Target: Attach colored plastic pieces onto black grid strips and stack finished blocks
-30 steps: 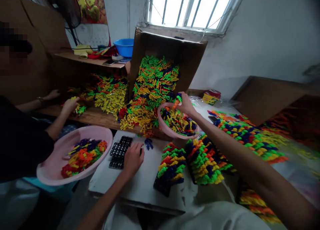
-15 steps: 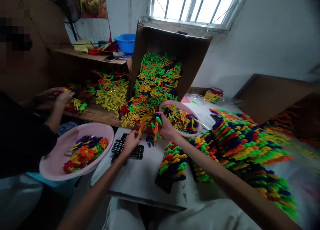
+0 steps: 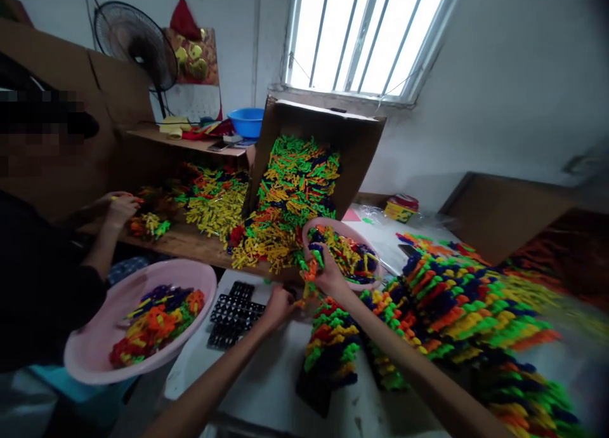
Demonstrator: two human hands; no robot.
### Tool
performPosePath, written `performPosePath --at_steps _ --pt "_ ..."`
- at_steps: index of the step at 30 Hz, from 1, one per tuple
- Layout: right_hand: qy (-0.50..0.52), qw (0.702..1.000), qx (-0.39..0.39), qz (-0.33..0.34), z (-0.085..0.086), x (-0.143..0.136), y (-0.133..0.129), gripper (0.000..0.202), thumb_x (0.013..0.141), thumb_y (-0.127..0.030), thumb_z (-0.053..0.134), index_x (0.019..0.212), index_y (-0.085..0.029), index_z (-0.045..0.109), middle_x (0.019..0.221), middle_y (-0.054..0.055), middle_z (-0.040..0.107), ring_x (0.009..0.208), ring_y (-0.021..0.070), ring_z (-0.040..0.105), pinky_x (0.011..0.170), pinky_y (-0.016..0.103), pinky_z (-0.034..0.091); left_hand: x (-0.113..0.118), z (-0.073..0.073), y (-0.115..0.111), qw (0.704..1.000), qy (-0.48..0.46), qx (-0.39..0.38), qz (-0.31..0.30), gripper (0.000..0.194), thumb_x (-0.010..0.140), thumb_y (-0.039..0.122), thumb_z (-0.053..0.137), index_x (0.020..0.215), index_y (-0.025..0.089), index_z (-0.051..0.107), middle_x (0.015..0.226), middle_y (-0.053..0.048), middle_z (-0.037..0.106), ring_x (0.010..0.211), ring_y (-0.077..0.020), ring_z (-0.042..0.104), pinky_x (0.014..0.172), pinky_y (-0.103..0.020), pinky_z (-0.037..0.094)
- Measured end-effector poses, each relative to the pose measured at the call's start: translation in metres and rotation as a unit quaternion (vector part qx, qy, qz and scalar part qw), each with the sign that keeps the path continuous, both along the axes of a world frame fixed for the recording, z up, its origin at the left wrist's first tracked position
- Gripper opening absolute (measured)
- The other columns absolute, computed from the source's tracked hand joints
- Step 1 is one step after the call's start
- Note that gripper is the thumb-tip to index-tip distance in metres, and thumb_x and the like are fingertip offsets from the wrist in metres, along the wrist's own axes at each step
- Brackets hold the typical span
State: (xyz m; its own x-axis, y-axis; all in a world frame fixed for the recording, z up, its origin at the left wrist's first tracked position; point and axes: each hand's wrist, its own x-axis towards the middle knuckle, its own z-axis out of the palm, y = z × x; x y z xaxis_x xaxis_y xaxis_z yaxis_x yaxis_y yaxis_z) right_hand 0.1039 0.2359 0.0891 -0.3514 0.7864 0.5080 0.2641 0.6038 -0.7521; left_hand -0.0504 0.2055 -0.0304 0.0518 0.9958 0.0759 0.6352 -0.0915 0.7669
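Overlapping trays lie on the left part of the surface, with the left basin beyond its left edge. Behind the far edge, a tilted box stands open to the front, loose pieces inside it and spilling onto the bench before it. To the right of that spill sits the right basin, more pieces in it. A loaded tray lies near the front edge, right of the overlapping trays; loaded stacks lie farther right. Left of the box, a bowl sits on a shelf.
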Motion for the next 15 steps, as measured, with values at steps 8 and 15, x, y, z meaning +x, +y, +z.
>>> performPosePath --at_steps 8,15 --pt "0.016 0.998 -0.055 0.006 0.001 -0.007 -0.016 0.063 0.065 -0.023 0.067 0.123 -0.025 0.043 0.089 -0.003 0.056 0.076 0.0148 0.055 0.073 0.027 0.048 -0.039 0.004 0.022 0.995 -0.007 -0.092 0.03 0.025 0.066 0.035 0.069 0.067 0.011 0.075 0.054 -0.002 0.062 0.053 -0.0131 0.05 0.053 -0.023 0.032" --pt "0.07 0.995 -0.063 0.022 0.0 -0.014 -0.016 0.064 0.063 -0.02 0.067 0.122 -0.025 0.044 0.085 -0.004 0.053 0.072 0.0136 0.051 0.068 0.026 0.048 -0.022 0.0 0.013 0.996 -0.032 -0.063 -0.052 0.023 0.066 0.034 0.068 0.07 0.012 0.075 0.065 -0.004 0.068 0.063 -0.0169 0.057 0.059 -0.025 0.043"
